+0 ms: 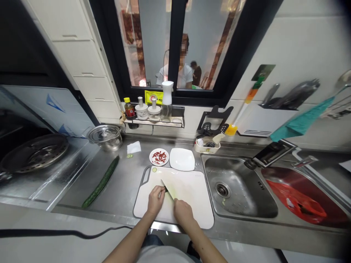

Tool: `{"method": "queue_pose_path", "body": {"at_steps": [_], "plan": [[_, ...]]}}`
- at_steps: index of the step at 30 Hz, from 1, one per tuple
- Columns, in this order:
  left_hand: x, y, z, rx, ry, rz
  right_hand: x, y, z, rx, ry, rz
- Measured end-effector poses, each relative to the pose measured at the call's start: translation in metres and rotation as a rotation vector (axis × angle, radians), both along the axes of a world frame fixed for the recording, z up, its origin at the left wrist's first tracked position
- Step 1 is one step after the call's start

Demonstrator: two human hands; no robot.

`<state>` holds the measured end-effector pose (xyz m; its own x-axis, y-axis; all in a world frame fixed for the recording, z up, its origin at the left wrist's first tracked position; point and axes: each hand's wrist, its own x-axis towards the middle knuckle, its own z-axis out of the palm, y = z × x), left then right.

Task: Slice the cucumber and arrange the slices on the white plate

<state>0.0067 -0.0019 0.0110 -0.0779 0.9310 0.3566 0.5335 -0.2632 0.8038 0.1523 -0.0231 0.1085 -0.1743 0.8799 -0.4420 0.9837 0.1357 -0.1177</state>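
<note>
My right hand [183, 212] is closed round the handle of a knife [168, 190], whose blade points up and left over the white cutting board [192, 190]. Beside the blade, my left hand [156, 199] has its fingertips closed on a small dark green piece, probably cucumber [166, 189], mostly hidden by the fingers. One pale green slice [154, 170] lies near the board's top left corner. Behind the board stand a small plate of chopped red pieces [159, 157] and a white square plate [182, 159]. A whole cucumber [101, 182] rests on the steel counter to the left.
On the right is a steel sink [241, 186], with a red bag [298, 202] in the second basin. A lidded pot [105, 137] and a pan [33, 151] stand left. Bottles and jars fill a wall rack [153, 122]. People show in the window.
</note>
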Motion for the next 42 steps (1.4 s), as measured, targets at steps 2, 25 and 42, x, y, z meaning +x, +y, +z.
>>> {"method": "queue_pose_path", "body": {"at_steps": [2,25,42], "plan": [[0.0,0.0,0.0,-0.004,0.005,0.003,0.0,0.002,0.0,-0.001,0.009,-0.005],[0.001,0.0,0.004,-0.013,0.013,0.038,0.014,-0.009,0.012,-0.064,0.018,-0.039],[-0.004,0.005,0.016,-0.129,-0.31,0.234,0.048,0.004,0.026,0.139,-0.024,-0.148]]}}
